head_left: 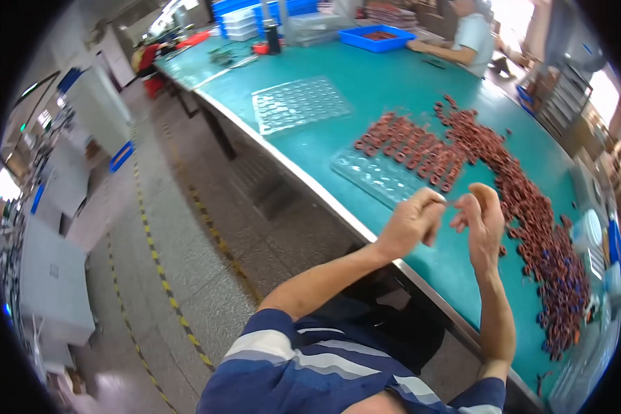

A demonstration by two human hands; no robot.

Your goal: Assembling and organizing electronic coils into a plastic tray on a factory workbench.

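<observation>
One thin piece [450, 202], apparently between fingers [471, 209]

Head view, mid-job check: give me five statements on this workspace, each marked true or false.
1. The nearer clear tray bears reddish parts in rows. True.
2. The farther clear tray is full of reddish parts. False: none show in it.
3. The loose pile lies right of the nearer clear tray. True.
4. The left hand lies flat. False: its fingers are bent in, close to the right hand.
5. The blue bin stands on the green table. True.
</observation>
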